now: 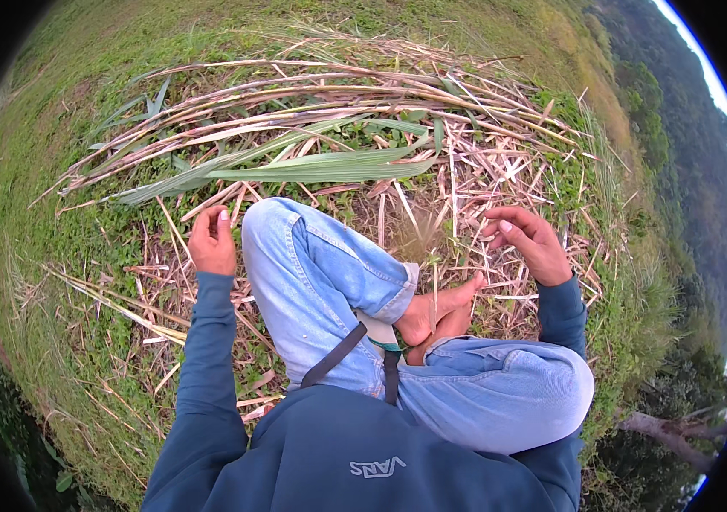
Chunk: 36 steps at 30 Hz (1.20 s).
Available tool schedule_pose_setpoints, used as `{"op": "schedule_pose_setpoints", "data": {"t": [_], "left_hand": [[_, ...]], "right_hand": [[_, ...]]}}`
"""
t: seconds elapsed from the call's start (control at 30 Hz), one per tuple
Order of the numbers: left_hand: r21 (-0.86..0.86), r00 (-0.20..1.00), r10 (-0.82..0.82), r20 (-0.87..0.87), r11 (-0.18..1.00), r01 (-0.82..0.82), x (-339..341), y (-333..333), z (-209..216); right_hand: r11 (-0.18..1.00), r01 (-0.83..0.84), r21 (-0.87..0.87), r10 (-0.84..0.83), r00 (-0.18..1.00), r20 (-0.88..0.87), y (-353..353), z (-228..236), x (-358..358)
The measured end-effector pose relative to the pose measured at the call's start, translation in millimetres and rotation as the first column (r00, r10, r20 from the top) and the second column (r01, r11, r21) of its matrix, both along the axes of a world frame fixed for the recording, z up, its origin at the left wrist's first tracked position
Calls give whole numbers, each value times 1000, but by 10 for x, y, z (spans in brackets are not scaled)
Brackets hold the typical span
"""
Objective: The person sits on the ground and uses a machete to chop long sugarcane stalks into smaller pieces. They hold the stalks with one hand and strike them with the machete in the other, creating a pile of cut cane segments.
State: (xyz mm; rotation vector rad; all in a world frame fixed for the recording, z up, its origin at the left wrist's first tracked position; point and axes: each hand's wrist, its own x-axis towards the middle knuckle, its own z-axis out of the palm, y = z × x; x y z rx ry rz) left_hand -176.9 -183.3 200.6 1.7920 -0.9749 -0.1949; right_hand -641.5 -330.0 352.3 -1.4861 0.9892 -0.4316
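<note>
My left hand [212, 243] hovers beside my raised left knee, fingers loosely bent, thumb apart from them. No object shows in it; pale dry stalk pieces lie just beyond its fingertips. On the other side, my right hand [535, 245] is above a litter of dry, split stalk strips [500, 171]. Its fingers are half curled with a gap to the thumb, and I see nothing held. Ahead of both hands lies a pile of long reed-like stalks [338, 90], running left to right. Long green leaves [321, 166] rest on its near side.
My crossed legs in blue jeans [329, 264] and bare feet [436, 311] fill the middle. A dark strap [335, 355] crosses my left thigh. Several loose stalks [116, 303] lie on the grass at left. Wooded slopes [679, 128] rise at far right, above a branch [670, 435].
</note>
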Motion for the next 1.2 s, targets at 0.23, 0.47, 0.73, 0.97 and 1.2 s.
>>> {"op": "schedule_pose_setpoints", "data": {"t": [0.23,0.47,0.73,0.97,1.2], "left_hand": [[516,583,-727,362,677,524,-2292,-350,-119],[572,98,-847,-523,-264,776,-2527,349,170],[534,141,-912,-386,-96,840,-2429,83,333],[260,257,-797,-547,130,957,-2378,-828,493],[279,696,-538,-476,658,700,-1427,-2745,-265]], "right_hand": [[993,112,-41,-108,991,80,252,-103,-422],[984,165,-61,-160,984,76,408,-55,-625],[990,121,75,-132,979,158,288,-193,-432],[987,44,152,-76,975,209,284,-356,-420],[956,184,228,-229,955,190,428,-650,-660]]}}
